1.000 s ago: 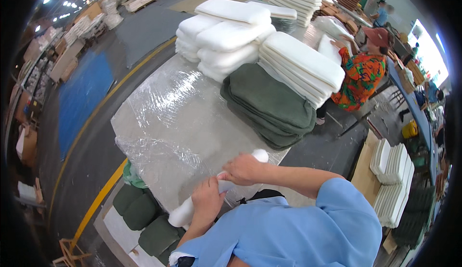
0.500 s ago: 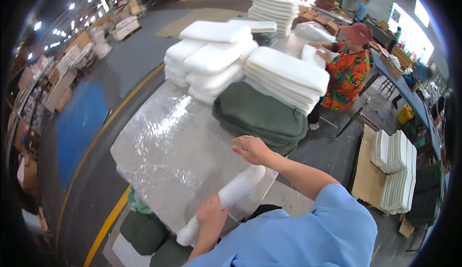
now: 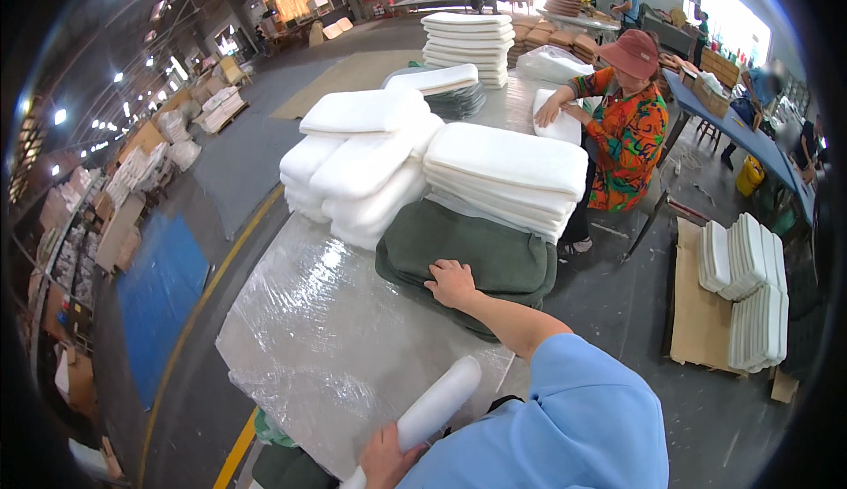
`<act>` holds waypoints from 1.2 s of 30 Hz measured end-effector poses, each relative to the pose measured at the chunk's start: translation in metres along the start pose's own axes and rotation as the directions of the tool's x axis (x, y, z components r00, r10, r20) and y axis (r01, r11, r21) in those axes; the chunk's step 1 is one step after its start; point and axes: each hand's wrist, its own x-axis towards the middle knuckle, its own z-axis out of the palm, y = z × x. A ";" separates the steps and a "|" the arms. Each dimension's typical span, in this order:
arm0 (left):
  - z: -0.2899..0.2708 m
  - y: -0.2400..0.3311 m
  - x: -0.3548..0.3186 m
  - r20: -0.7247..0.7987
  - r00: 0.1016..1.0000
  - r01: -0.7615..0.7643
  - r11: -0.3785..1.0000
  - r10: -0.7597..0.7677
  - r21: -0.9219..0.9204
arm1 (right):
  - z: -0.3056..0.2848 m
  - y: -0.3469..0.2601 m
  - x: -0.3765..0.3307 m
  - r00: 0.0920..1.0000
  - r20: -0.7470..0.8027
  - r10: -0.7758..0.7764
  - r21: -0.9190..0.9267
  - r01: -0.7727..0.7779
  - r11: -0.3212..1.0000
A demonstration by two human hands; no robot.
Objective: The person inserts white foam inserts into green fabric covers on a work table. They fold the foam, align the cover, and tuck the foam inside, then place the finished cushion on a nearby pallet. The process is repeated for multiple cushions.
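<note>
Left hand point(image 3: 386, 461) grips roll point(image 3: 439, 403) near table point(image 3: 296, 313) edge; right point(image 3: 452, 283) spread on stack point(image 3: 503, 260); room between.

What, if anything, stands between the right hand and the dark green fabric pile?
Nothing visible: the right hand appears to rest on the dark green fabric pile. The white pad stack lies beyond the hand.

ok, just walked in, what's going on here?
The person's left hand holds a white roll near the close edge of a plastic-covered table. The right hand is on a dark green stack that looks like fabric pieces. White pads are piled just beyond it. Farther along the table, a co-worker has their hands on another white piece.
</note>
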 end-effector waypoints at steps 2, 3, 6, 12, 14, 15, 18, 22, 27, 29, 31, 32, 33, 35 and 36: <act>0.011 -0.012 0.000 0.097 0.992 0.084 0.997 -0.083 -0.002 | -0.003 -0.003 0.003 1.000 0.000 -0.004 0.048 0.004 0.999; 0.011 -0.010 0.006 0.150 0.982 0.116 0.993 -0.113 -0.008 | -0.005 0.001 0.004 1.000 -0.002 0.003 0.061 -0.003 0.998; 0.003 0.000 0.008 0.200 0.975 0.102 0.995 -0.099 -0.004 | -0.005 0.001 0.002 1.000 -0.004 0.027 0.051 -0.027 0.998; 0.000 -0.011 0.021 0.240 0.963 0.110 0.991 -0.126 0.079 | -0.041 0.018 0.034 0.996 -0.073 0.053 0.088 -0.047 0.995; -0.008 -0.015 0.014 0.202 0.977 0.062 0.997 -0.072 0.053 | -0.063 0.012 0.041 0.970 -0.203 -0.136 0.060 0.151 0.987; -0.014 -0.016 0.008 0.176 0.982 0.056 0.998 -0.062 0.042 | -0.080 0.003 0.045 0.963 -0.198 -0.184 0.030 0.194 0.981; -0.017 -0.011 -0.001 0.201 0.977 0.074 0.997 -0.068 -0.023 | -0.144 -0.019 0.046 0.900 -0.242 -0.362 0.037 0.381 0.924; -0.008 -0.008 -0.002 0.279 0.960 0.026 0.993 0.008 -0.117 | -0.223 -0.079 0.025 0.865 -0.228 -0.446 0.234 0.494 0.838; 0.006 -0.064 0.017 0.204 0.979 0.190 0.466 -0.019 -0.864 | -0.258 -0.142 -0.004 0.796 -0.276 -0.539 0.383 0.605 0.698; -0.003 -0.052 0.043 0.000 0.968 0.036 0.140 -0.252 -0.990 | -0.246 -0.155 -0.006 0.763 -0.271 -0.587 0.426 0.642 0.637; -0.035 -0.036 0.056 -0.135 0.915 -0.115 0.075 -0.380 -0.991 | -0.232 -0.161 -0.007 0.728 -0.269 -0.631 0.496 0.666 0.557; -0.048 -0.034 0.059 -0.194 0.893 -0.203 0.023 -0.407 -0.979 | -0.226 -0.159 -0.007 0.783 -0.196 -0.591 0.594 0.574 0.564; -0.055 -0.035 0.057 -0.253 0.867 -0.290 -0.023 -0.429 -0.957 | -0.217 -0.152 -0.005 0.829 -0.117 -0.547 0.676 0.470 0.567; -0.057 -0.051 0.048 -0.273 0.828 -0.272 0.075 -0.489 -0.959 | -0.190 -0.150 -0.009 0.841 -0.027 -0.540 0.824 0.325 0.464; -0.055 -0.056 0.044 -0.279 0.812 -0.256 0.115 -0.513 -0.960 | -0.173 -0.148 -0.015 0.821 -0.026 -0.571 0.888 0.281 0.363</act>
